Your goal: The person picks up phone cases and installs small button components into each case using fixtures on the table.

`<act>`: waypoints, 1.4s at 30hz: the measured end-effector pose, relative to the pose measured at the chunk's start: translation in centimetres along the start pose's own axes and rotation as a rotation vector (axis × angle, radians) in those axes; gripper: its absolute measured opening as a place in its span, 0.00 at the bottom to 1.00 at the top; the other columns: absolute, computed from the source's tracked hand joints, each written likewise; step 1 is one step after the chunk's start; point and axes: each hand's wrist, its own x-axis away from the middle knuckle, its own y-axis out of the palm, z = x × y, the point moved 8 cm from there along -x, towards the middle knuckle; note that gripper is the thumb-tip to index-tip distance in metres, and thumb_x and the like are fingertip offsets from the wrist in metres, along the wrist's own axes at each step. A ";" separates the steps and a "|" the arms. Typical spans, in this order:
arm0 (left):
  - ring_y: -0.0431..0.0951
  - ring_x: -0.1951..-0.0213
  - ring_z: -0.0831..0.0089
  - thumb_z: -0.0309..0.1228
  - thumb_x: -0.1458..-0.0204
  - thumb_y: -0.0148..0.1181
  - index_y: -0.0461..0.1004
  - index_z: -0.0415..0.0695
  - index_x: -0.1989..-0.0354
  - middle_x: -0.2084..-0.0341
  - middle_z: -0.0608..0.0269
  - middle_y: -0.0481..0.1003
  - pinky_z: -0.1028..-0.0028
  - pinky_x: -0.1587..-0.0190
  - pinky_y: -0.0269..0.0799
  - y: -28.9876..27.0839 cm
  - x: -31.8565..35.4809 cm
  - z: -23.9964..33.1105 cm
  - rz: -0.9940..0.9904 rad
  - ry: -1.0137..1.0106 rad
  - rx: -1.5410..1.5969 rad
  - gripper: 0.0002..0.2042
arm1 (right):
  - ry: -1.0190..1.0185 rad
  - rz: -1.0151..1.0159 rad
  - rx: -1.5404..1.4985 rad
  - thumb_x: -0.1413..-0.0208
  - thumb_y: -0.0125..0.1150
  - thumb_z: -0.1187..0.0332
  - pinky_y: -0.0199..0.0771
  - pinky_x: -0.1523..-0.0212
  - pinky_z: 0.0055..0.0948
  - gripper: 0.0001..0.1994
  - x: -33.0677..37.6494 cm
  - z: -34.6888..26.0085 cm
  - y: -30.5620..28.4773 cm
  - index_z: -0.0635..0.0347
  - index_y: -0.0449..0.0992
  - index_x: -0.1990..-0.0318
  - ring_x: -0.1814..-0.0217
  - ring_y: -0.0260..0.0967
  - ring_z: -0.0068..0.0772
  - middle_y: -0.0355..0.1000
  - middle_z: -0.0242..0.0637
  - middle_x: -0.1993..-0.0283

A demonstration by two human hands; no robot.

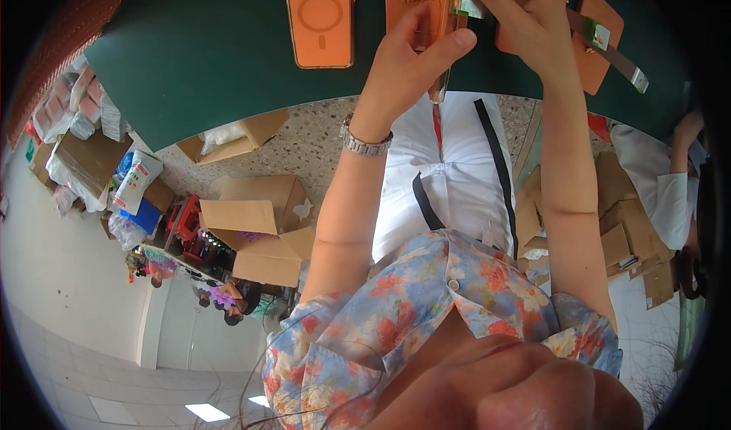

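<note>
Orange phone case [435, 27] at 12 o'clock, above the green table [198, 42], pinched between left hand [407, 53] and right hand [518, 19], both grasping it. Probably light, thin, a little bendy and smooth; best held by the side edges. Second case [320, 27] lying at 11 o'clock.

Short-sleeved floral shirt [426, 301] in light blue with red-orange and white blooms, open collar, one pale button. Metal link watch [364, 142] on left wrist. White trousers [449, 171] with black strap [495, 164]. Forearms bare, no gloves.
</note>
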 end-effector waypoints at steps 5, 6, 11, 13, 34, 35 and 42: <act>0.68 0.85 0.85 0.44 0.50 0.68 0.69 0.36 0.48 0.76 0.69 0.72 0.83 0.85 0.63 0.2 -0.4 -0.2 0.053 0.030 0.017 0.28 | 0.075 0.104 -0.060 0.41 0.62 0.70 0.63 0.68 0.13 0.06 -0.1 -0.5 -0.1 0.59 0.71 0.64 0.68 0.64 0.12 0.68 0.24 0.69; 0.68 0.85 0.85 0.44 0.50 0.68 0.69 0.36 0.48 0.76 0.69 0.72 0.83 0.85 0.63 0.3 -0.4 -0.4 0.050 0.030 0.018 0.28 | 0.076 0.106 -0.058 0.41 0.62 0.70 0.63 0.68 0.13 0.06 -0.1 -0.2 -0.1 0.59 0.71 0.64 0.68 0.64 0.12 0.68 0.24 0.69; 0.69 0.84 0.85 0.43 0.51 0.69 0.72 0.37 0.50 0.78 0.70 0.71 0.83 0.85 0.63 -0.1 -0.5 -0.9 0.057 0.000 0.046 0.26 | 0.026 0.137 -0.123 0.42 0.63 0.71 0.61 0.69 0.13 0.07 -0.2 1.1 -0.1 0.56 0.68 0.65 0.69 0.63 0.12 0.66 0.24 0.70; 0.69 0.84 0.85 0.42 0.51 0.69 0.72 0.37 0.50 0.78 0.70 0.71 0.83 0.84 0.63 -0.3 -0.5 -0.9 0.042 -0.006 0.073 0.25 | 0.059 0.119 -0.175 0.42 0.63 0.71 0.61 0.69 0.13 0.08 -0.2 0.6 0.3 0.56 0.68 0.65 0.70 0.62 0.11 0.66 0.23 0.71; 0.72 0.47 0.69 0.44 0.59 0.73 0.53 0.38 0.33 0.47 0.58 0.69 0.68 0.45 0.68 2.6 7.4 0.5 0.066 0.030 -0.016 0.47 | -0.399 0.059 0.140 0.47 0.65 0.71 0.66 0.63 0.25 0.06 7.1 -8.0 -0.9 0.61 0.80 0.63 0.62 0.68 0.25 0.72 0.35 0.60; 0.72 0.47 0.69 0.44 0.59 0.73 0.53 0.38 0.33 0.47 0.58 0.69 0.68 0.45 0.68 3.0 7.1 0.2 0.087 0.030 -0.023 0.47 | -0.312 0.088 0.134 0.46 0.64 0.73 0.66 0.64 0.21 0.06 7.6 -7.2 -2.0 0.62 0.79 0.61 0.62 0.68 0.22 0.73 0.35 0.59; 0.74 0.53 0.71 0.46 0.50 0.64 0.55 0.36 0.33 0.49 0.55 0.69 0.72 0.51 0.72 7.7 3.3 -1.2 0.017 0.075 -0.058 0.40 | -0.001 0.677 -0.114 0.40 0.61 0.71 0.62 0.69 0.13 0.12 9.2 1.6 -10.5 0.62 0.72 0.51 0.62 0.66 0.12 0.72 0.30 0.57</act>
